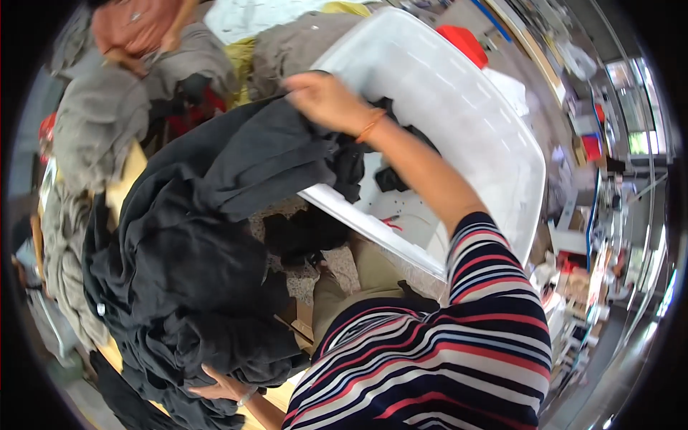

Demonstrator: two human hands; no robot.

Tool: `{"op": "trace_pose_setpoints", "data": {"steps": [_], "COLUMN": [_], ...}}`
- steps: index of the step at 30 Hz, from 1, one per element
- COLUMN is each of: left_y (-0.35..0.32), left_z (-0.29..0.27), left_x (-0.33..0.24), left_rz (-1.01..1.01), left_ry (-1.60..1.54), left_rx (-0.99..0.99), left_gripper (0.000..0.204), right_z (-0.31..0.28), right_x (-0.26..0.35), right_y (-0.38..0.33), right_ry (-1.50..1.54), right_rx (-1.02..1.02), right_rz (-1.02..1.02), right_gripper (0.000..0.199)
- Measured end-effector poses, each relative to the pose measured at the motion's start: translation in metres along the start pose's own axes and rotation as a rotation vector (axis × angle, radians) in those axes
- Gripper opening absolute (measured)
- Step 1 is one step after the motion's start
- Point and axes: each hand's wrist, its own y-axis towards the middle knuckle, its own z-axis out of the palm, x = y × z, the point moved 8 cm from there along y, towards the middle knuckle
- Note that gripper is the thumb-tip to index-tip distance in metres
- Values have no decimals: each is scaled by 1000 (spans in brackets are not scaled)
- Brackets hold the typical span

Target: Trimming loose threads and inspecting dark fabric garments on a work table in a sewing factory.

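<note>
A large heap of black cloth (pixel 193 251) covers the left side of the head view. One end of it stretches up to the rim of a white plastic tub (pixel 444 79), and some black cloth hangs inside the tub. My right hand (pixel 319 99), with an orange band at the wrist, is closed on the upper edge of this cloth; its fingertips are slightly blurred. At the lower left, my left hand (pixel 221 387) rests against the heap with thumb and fingers apart. More black cloth (pixel 304 233) lies on the floor near my feet.
Grey cloth piles (pixel 100 122) lie at the far left, where another person in an orange-brown top (pixel 136 29) works. A wooden tabletop edge (pixel 129 175) shows under the cloth. A red object (pixel 462 44) sits behind the tub. Cluttered shelves fill the right side.
</note>
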Motion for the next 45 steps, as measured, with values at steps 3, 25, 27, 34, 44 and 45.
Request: {"op": "trace_pose_setpoints", "data": {"steps": [3,25,27,34,44,45], "left_y": [-16,-175,-180,-178,-163,-147], "left_z": [-12,220,218,220,226,225], "left_x": [-176,-518,-518,-512,-503,-495], "left_rz": [627,1365,1398,1479,1567,1551], "left_ry": [-63,116,151,115,243,301], "left_rx": [18,449,397,304,184,146], "left_gripper": [75,96,95,91,92,90], "right_z": [-138,52,76,164,24,25], "right_x": [-128,-526,-538,-554,-666,-649], "right_y": [-56,-254,-230,-178,-226,-227], "right_ry": [-424,173,129,116,162,93], "right_rx": [-58,26,-15,349,-16,42], "right_rz": [273,1364,1405,747,1298,1165], "right_gripper": [27,134,131,52,55,53]}}
